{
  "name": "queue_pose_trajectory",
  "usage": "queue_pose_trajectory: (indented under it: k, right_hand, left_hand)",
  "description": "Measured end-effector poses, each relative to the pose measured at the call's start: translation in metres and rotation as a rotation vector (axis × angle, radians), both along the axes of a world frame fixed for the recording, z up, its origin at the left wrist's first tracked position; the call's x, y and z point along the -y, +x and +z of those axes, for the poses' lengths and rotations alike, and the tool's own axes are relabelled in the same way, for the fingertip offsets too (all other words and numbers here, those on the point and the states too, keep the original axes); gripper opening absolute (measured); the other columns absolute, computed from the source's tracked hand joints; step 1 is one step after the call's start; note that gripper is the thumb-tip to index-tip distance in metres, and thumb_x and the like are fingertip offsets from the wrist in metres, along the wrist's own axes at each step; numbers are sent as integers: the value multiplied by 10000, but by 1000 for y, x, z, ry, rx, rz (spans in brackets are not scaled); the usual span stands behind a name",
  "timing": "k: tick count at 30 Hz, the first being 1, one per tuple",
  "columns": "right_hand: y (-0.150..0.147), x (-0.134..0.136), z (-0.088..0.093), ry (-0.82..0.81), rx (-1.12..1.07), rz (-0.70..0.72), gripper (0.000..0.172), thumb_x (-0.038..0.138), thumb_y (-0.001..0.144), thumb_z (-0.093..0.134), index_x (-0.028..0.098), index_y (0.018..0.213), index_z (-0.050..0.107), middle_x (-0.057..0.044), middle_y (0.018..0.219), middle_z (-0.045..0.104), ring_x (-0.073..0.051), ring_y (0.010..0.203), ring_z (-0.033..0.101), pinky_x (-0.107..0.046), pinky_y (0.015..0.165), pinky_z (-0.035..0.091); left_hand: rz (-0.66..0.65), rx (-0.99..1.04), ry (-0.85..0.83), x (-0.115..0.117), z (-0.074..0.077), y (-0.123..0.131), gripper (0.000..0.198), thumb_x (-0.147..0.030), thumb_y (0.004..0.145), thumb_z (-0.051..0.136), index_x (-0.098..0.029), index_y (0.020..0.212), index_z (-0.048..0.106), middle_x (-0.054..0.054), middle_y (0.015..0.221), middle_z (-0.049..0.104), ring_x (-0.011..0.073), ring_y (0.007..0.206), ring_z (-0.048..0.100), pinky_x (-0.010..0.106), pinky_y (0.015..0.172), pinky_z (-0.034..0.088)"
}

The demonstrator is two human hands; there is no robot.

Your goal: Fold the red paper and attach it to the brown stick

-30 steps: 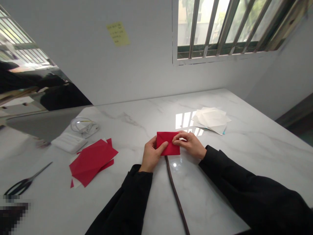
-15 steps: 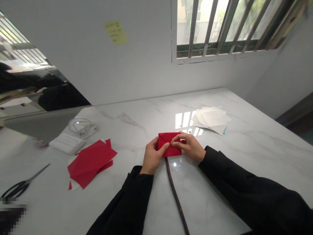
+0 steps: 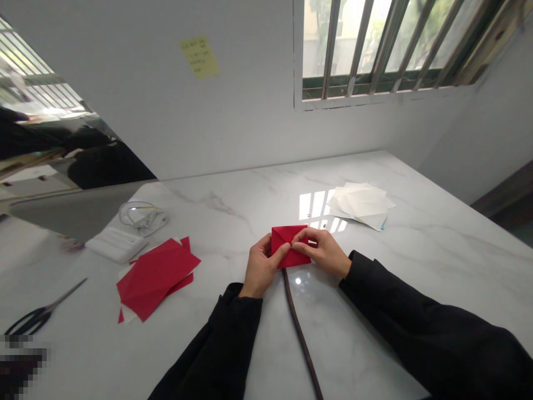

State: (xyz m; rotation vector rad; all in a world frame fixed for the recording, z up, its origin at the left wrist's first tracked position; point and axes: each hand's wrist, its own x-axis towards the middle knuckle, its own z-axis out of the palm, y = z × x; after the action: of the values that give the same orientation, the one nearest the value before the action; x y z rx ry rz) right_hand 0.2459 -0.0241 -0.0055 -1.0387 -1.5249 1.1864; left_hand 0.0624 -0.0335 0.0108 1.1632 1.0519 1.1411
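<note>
Between my hands is a small folded red paper, shaped like an envelope with creased flaps toward me. My left hand grips its left side, thumb pressed on the front near the middle. My right hand pinches with thumb and forefinger at the middle of the paper, where the flaps meet. The fingers behind the paper are hidden. A dark brown cord runs from below the paper toward me over the white marbled table.
Red paper sheets lie in a pile at left. Beyond them are a white box and a coiled white cable. Black-handled scissors rest at far left. White papers are stacked at back right, below the barred window.
Both hands hold nearly the same pose on the folded red paper. The whole view has shifted very slightly.
</note>
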Motion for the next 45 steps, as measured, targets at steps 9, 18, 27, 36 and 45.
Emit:
queue_pose_trajectory:
  k: [9, 18, 27, 36, 45]
  right_hand:
    - [-3, 3, 1, -10, -87, -71, 221, 404, 847, 779, 212, 922, 699, -36, 905, 720, -186, 794, 653, -298, 682, 530]
    - [-9, 7, 5, -96, -349, -37, 835, 353, 806, 830, 275, 1519, 403, -21, 955, 744, -184, 803, 706, -349, 758, 599]
    - [-7, 6, 2, -67, -265, -62, 564, 337, 822, 815, 237, 1316, 564, -39, 975, 740, -188, 830, 691, -353, 754, 584]
    - [-6, 4, 1, -34, -219, -74, 444, 333, 810, 824, 224, 1175, 596, -35, 981, 716, -184, 855, 669, -343, 759, 552]
    - [-6, 3, 3, -9, -210, -77, 397, 330, 809, 816, 216, 1116, 592, -27, 962, 698, -170, 835, 655, -330, 753, 539]
  left_hand:
    - [-23, -7, 7, 1, 0, 0, 477, -399, 741, 866, -163, 1134, 735, 95, 1058, 783, 268, 988, 727, 379, 891, 592]
    - [-11, 21, 12, -1, -2, 1, 488, -392, 738, 883, -142, 1132, 741, 105, 1091, 789, 273, 1001, 742, 403, 918, 604]
    - [2, 28, -4, -1, -3, 0, 467, -381, 746, 884, -140, 1124, 753, 98, 1056, 795, 253, 971, 744, 388, 912, 605]
    - [22, 17, -9, 1, -1, 1, 461, -375, 728, 892, -138, 1102, 764, 98, 1038, 797, 256, 964, 746, 398, 922, 603]
    - [36, 18, -20, 0, -1, 2, 459, -363, 710, 901, -135, 1085, 766, 93, 1024, 802, 232, 906, 747, 373, 885, 614]
